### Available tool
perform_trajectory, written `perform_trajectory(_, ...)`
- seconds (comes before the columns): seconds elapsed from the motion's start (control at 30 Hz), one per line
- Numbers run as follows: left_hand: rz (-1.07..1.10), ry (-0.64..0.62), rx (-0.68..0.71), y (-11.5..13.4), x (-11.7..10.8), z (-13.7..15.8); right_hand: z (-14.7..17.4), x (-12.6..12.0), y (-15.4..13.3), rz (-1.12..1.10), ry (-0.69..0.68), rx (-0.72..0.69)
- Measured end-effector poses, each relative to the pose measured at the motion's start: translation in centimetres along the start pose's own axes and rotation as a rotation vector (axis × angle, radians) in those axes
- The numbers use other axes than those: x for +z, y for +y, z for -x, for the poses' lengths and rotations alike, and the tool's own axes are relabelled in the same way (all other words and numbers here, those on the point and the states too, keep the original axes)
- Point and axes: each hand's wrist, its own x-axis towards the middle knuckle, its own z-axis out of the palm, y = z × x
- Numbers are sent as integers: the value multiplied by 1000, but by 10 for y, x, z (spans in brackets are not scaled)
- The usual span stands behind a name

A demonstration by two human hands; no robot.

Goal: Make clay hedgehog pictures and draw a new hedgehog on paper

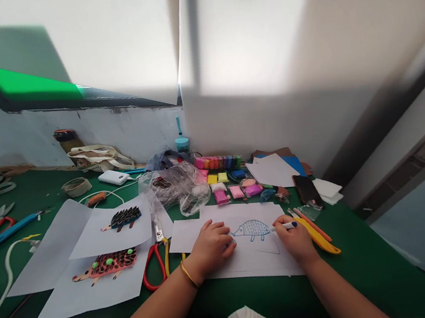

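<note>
In the head view, my right hand grips a white marker with a dark blue end. Its tip is at the rear edge of a blue hedgehog drawing on white paper. My left hand lies on the same paper, left of the drawing's snout, fingers spread and a little bent. Something small and bluish shows by its fingertips, too small to name. Red-and-yellow-handled scissors lie left of my left wrist. A yellow cutter-like tool lies just beyond my right hand.
Two sheets with finished hedgehog pictures lie at left. Behind the paper are colored clay packets, a plastic bag and a dark phone. Pliers, a tape roll and a white cable lie farther left.
</note>
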Motion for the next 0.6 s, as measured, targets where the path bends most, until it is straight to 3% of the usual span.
perform_trajectory(0.23,-12,-13,1,1,-1,-1,0,1,0,-6,-26,12)
perform_trajectory(0.43,5,-14,-12,1,-1,0,-1,0,2,-8,58,-16)
perform_trajectory(0.6,-1,-15,-8,1,0,0,-2,1,2,12,50,-26)
